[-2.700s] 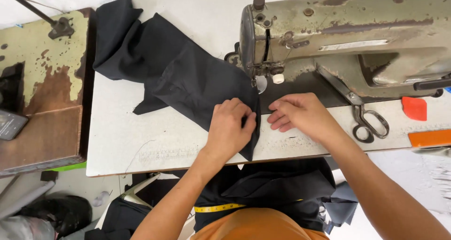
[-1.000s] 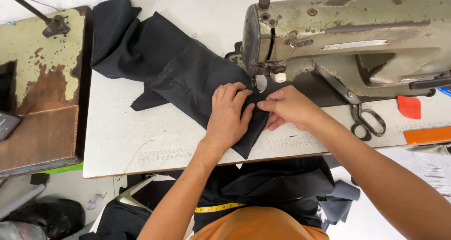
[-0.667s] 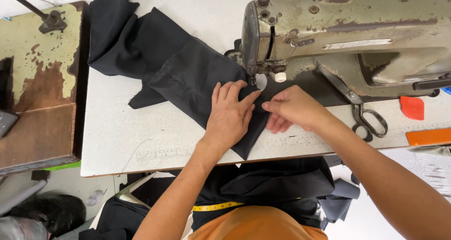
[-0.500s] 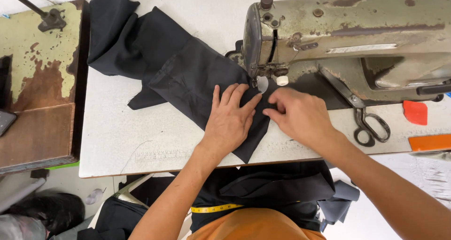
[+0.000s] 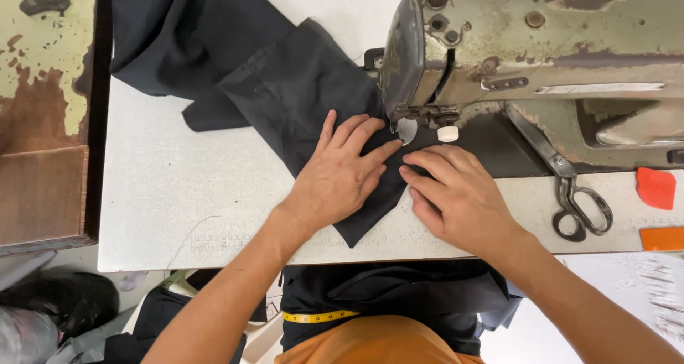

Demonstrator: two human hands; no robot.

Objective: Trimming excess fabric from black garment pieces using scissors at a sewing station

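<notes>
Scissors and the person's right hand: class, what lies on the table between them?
In the head view, only bare white tabletop separates the right hand from the scissors.

A white tabletop (image 5: 178, 193) fills most of the view, its surface scuffed and faintly marked with pencil lines near the front edge. To its left stands a worn cabinet (image 5: 39, 122), its pale green paint flaking away to rusty brown patches, with a darker brown panel below. Beyond the tabletop's front edge the floor (image 5: 43, 264) shows pale grey, with dark bundles (image 5: 64, 300) lying on it at the lower left. Light falls evenly from above, soft and bright, leaving only faint shadows on the white surface
</notes>
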